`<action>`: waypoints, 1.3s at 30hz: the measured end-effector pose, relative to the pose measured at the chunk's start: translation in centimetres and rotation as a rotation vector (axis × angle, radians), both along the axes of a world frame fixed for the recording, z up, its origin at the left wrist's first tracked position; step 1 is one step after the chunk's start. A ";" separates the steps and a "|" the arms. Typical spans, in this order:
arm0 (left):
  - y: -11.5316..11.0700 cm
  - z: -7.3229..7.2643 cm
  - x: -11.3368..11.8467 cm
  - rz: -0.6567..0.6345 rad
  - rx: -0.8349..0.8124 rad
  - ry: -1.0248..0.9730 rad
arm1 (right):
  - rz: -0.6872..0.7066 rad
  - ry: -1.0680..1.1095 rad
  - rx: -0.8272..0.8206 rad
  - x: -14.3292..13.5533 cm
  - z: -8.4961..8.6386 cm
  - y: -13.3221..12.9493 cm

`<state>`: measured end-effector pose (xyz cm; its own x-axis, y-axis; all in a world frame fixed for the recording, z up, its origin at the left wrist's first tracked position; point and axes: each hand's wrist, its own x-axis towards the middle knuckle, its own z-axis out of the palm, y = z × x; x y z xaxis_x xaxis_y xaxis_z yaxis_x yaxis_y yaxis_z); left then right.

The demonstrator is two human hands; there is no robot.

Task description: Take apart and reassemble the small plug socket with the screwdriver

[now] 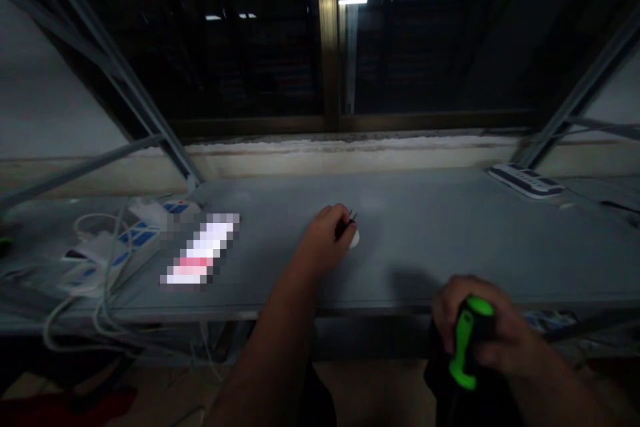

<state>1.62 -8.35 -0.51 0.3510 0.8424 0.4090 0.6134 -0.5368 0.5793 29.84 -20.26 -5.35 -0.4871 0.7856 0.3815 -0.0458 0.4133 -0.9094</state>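
Observation:
My left hand (327,238) rests over the middle of the grey table, its fingers pinched round a small dark two-pronged piece (346,225). Two thin prongs stick out past the fingertips, but most of the piece is hidden. Beside those fingers shows a white rounded thing (355,239), partly covered, and I cannot tell whether it belongs to the piece. At the front edge, lower right, my right hand (493,327) is wrapped round the green and black handle of a screwdriver (466,340). Its dark shaft points down toward me, and the tip does not show.
On the left lie white power strips (143,237) with adapters and looping cables (105,280). A blurred-out phone-like screen (203,250) sits next to them. Another power strip (525,180) lies at the back right. Metal frame posts (125,80) rise at both sides before a dark window.

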 end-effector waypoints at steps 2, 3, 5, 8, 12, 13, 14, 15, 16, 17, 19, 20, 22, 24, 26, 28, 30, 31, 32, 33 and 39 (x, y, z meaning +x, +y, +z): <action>0.4 -0.5 0.0 0.039 0.035 -0.016 | -0.057 -0.123 0.102 -0.7 -2.9 -2.1; 0.5 -0.7 0.0 0.057 0.050 -0.027 | -0.104 -0.222 0.118 -1.3 -4.0 -2.7; 0.8 -1.1 0.1 0.087 0.077 -0.045 | -0.107 -0.428 0.114 -2.7 -5.6 -3.1; 1.4 -1.4 0.4 0.067 0.118 -0.018 | -0.057 -0.531 0.091 -4.5 -7.2 -2.7; 2.7 -1.9 1.2 0.020 0.176 0.062 | -0.005 -0.628 0.067 -5.5 -8.9 -1.5; 3.1 -2.1 1.4 0.021 0.189 0.081 | 0.002 -0.646 0.060 -5.6 -9.3 -1.3; 3.5 -2.3 1.6 0.018 0.198 0.105 | 0.005 -0.662 0.057 -5.6 -9.6 -1.0; 3.8 -2.6 1.7 0.014 0.207 0.129 | 0.009 -0.679 0.057 -5.7 -9.9 -0.9; 4.1 -2.8 1.9 0.004 0.214 0.156 | 0.015 -0.694 0.060 -5.7 -10.1 -0.7; 4.3 -3.0 2.0 -0.005 0.222 0.182 | 0.020 -0.712 0.064 -5.8 -10.4 -0.6; 4.5 -3.2 2.1 -0.002 0.244 0.226 | 0.026 -0.750 0.073 -5.9 -10.7 -0.4; 4.4 -3.1 2.2 0.009 0.256 0.243 | 0.023 -0.770 0.076 -6.0 -10.9 -0.3; 3.9 -2.7 2.3 0.051 0.285 0.263 | 0.005 -0.807 0.074 -6.3 -11.1 -0.1; 2.3 -2.2 2.4 0.115 0.322 0.259 | -0.026 -0.835 0.062 -6.5 -11.4 0.2; -0.8 -2.3 2.5 0.193 0.367 0.232 | -0.060 -0.861 0.038 -6.8 -11.7 0.5; -5.7 -3.3 2.4 0.284 0.410 0.191 | -0.095 -0.885 0.008 -7.0 -12.0 0.8; -12.0 -5.3 2.1 0.346 0.430 0.169 | -0.120 -0.906 -0.021 -7.0 -12.3 1.1; -15.2 -6.5 1.7 0.361 0.431 0.170 | -0.129 -0.914 -0.033 -7.0 -12.5 1.1; -18.4 -7.7 1.2 0.351 0.414 0.188 | -0.134 -0.920 -0.043 -6.9 -12.6 1.2; -21.4 -8.8 0.5 0.323 0.392 0.211 | -0.136 -0.924 -0.052 -6.7 -12.6 1.2; -32.1 -10.0 -6.9 0.172 0.003 0.428 | -0.142 -0.920 -0.074 -5.6 -12.5 0.8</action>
<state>-5.29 -40.47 -10.52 0.3441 0.9021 0.2606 0.8775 -0.4077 0.2527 24.27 -19.47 -17.87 -0.4703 0.8679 -0.1598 0.7519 0.2992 -0.5875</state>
